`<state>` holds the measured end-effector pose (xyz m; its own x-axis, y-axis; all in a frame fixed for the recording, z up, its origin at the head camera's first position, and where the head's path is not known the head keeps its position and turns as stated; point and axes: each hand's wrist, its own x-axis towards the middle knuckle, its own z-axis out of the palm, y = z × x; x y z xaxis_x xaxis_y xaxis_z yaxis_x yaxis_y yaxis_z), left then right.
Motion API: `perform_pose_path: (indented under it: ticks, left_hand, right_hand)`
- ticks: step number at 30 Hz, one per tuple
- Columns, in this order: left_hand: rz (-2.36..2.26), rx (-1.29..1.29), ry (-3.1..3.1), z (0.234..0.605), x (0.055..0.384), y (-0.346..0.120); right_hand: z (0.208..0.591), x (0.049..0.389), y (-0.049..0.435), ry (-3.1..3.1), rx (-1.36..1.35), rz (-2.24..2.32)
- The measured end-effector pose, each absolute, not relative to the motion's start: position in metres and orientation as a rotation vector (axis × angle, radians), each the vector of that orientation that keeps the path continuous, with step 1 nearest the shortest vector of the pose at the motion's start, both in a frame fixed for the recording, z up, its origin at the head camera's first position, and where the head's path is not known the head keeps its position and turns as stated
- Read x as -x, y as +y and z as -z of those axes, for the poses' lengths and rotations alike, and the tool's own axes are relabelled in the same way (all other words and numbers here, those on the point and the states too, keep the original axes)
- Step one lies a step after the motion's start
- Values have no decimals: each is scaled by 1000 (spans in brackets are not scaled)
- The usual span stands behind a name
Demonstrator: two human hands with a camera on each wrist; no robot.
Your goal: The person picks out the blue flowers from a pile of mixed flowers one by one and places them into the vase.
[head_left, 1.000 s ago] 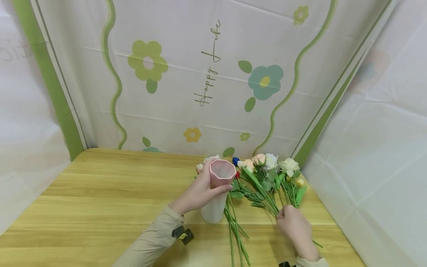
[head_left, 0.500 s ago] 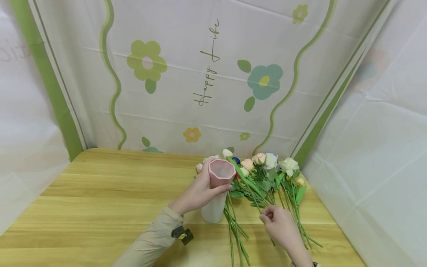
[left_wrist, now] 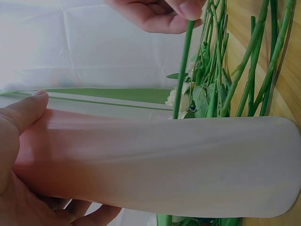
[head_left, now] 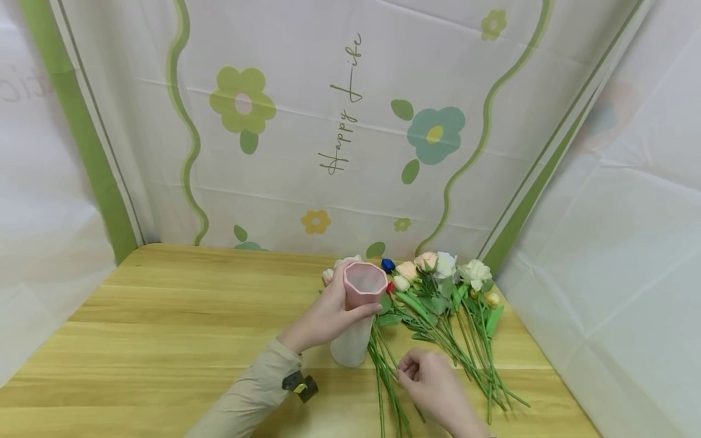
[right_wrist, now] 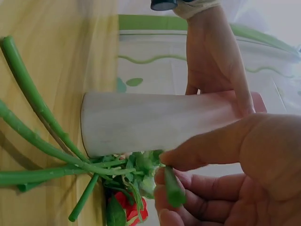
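Note:
My left hand [head_left: 325, 313] grips the upper, pink part of a tall vase [head_left: 350, 347], which fades to white at its base and stands on the table. Its octagonal mouth faces up. To the right of the vase, my right hand [head_left: 431, 384] pinches a green flower stem [right_wrist: 174, 190] between thumb and fingers. In the left wrist view, this stem runs down behind the vase; its flower head cannot be made out. Several loose stems [head_left: 390, 398] lie close beside the vase, and a red flower [right_wrist: 128, 207] shows near its base in the right wrist view.
Artificial flowers lie in a pile at right: a cream rose [head_left: 475, 274], a white tulip [head_left: 401, 283], a blue bud [head_left: 388, 264] and yellow buds [head_left: 491, 299]. Their stems point toward the front. A printed curtain [head_left: 306, 152] hangs behind the wooden table [head_left: 191, 340].
My right hand has moved left from the flower pile toward the vase, bringing a stem along. A pale flower head seen above the blue bud half a second ago no longer shows. The left hand stays put.

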<state>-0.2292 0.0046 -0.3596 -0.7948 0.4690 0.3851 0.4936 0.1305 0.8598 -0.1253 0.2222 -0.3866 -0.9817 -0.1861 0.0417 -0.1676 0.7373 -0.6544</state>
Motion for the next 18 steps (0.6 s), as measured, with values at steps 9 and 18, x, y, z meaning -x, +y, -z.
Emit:
perform_pose_path:
  ticks: [9,18]
  left_hand:
    - [1805,1004,-2344,362,229,5]
    - [1790,1009,-2330,361,231,5]
  right_hand:
    - [393,123,219,2849,428,1022]
    - [391,123,223,2772,431,984]
